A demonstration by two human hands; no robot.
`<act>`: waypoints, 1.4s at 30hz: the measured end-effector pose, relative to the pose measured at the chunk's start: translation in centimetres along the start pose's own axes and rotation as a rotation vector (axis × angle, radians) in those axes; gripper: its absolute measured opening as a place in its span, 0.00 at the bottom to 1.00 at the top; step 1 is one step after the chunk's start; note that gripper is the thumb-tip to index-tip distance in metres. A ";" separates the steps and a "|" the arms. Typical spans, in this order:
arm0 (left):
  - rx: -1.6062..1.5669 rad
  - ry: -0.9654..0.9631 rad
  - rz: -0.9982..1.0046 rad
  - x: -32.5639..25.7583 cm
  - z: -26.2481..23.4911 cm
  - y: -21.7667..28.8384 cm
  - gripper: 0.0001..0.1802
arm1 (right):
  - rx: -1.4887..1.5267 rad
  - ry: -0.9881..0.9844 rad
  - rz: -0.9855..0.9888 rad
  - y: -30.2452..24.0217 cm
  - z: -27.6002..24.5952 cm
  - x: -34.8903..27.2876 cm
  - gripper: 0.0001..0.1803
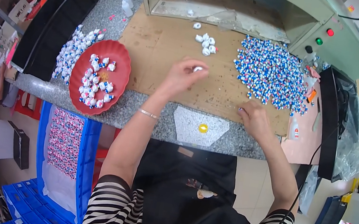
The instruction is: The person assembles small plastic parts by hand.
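My left hand (182,78) is closed in a pinch on a small white round piece (197,69) above the cardboard (151,55). To its right and nearer to me, my right hand (255,119) pinches a tiny piece, partly blue, at the fingertips; its exact kind is too small to tell. Just beyond that hand spreads a large heap of small blue-and-white pieces (269,72). A cluster of white round pieces (206,44) lies beyond my left hand. At the left, a red scalloped plate (82,55) carries several small white figures (90,90) with blue and red parts.
White-and-blue figures (73,49) are piled left of the plate. A pale sheet (182,124) with a small yellow container (203,128) lies near the front edge. A white bottle (295,131) stands at the right. At the back, a booth (242,20) holds white pieces. A blue crate (88,163) is lower left.
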State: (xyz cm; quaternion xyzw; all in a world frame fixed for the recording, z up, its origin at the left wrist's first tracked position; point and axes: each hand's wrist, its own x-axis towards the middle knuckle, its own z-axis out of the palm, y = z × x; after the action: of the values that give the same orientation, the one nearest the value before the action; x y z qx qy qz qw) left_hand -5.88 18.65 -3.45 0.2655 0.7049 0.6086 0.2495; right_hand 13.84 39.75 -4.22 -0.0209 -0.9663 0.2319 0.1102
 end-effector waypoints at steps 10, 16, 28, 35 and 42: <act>-0.608 0.067 -0.298 -17.6 -0.4 -2.8 0.19 | 0.238 -0.021 -0.160 -7.3 1.0 -2.0 0.04; -0.801 0.079 -0.213 -18.9 0.2 -0.9 0.17 | -0.099 -0.150 -0.381 -9.0 3.0 -0.8 0.09; -0.642 0.041 -0.067 -17.4 2.4 -3.4 0.18 | 0.060 -0.075 -0.233 -9.6 2.5 -1.6 0.06; 0.037 0.270 0.322 -16.5 5.8 -2.6 0.18 | 0.945 -0.144 0.447 -11.1 1.0 -2.9 0.09; -0.145 -0.077 0.215 -16.4 5.3 -1.6 0.19 | 0.731 -0.169 0.305 -11.7 -0.2 -4.0 0.06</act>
State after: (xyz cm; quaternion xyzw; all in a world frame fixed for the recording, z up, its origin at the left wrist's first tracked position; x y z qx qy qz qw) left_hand 9.69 11.18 -5.30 0.3439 0.6164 0.6705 0.2286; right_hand 17.94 29.04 0.41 -0.1043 -0.8118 0.5746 -0.0049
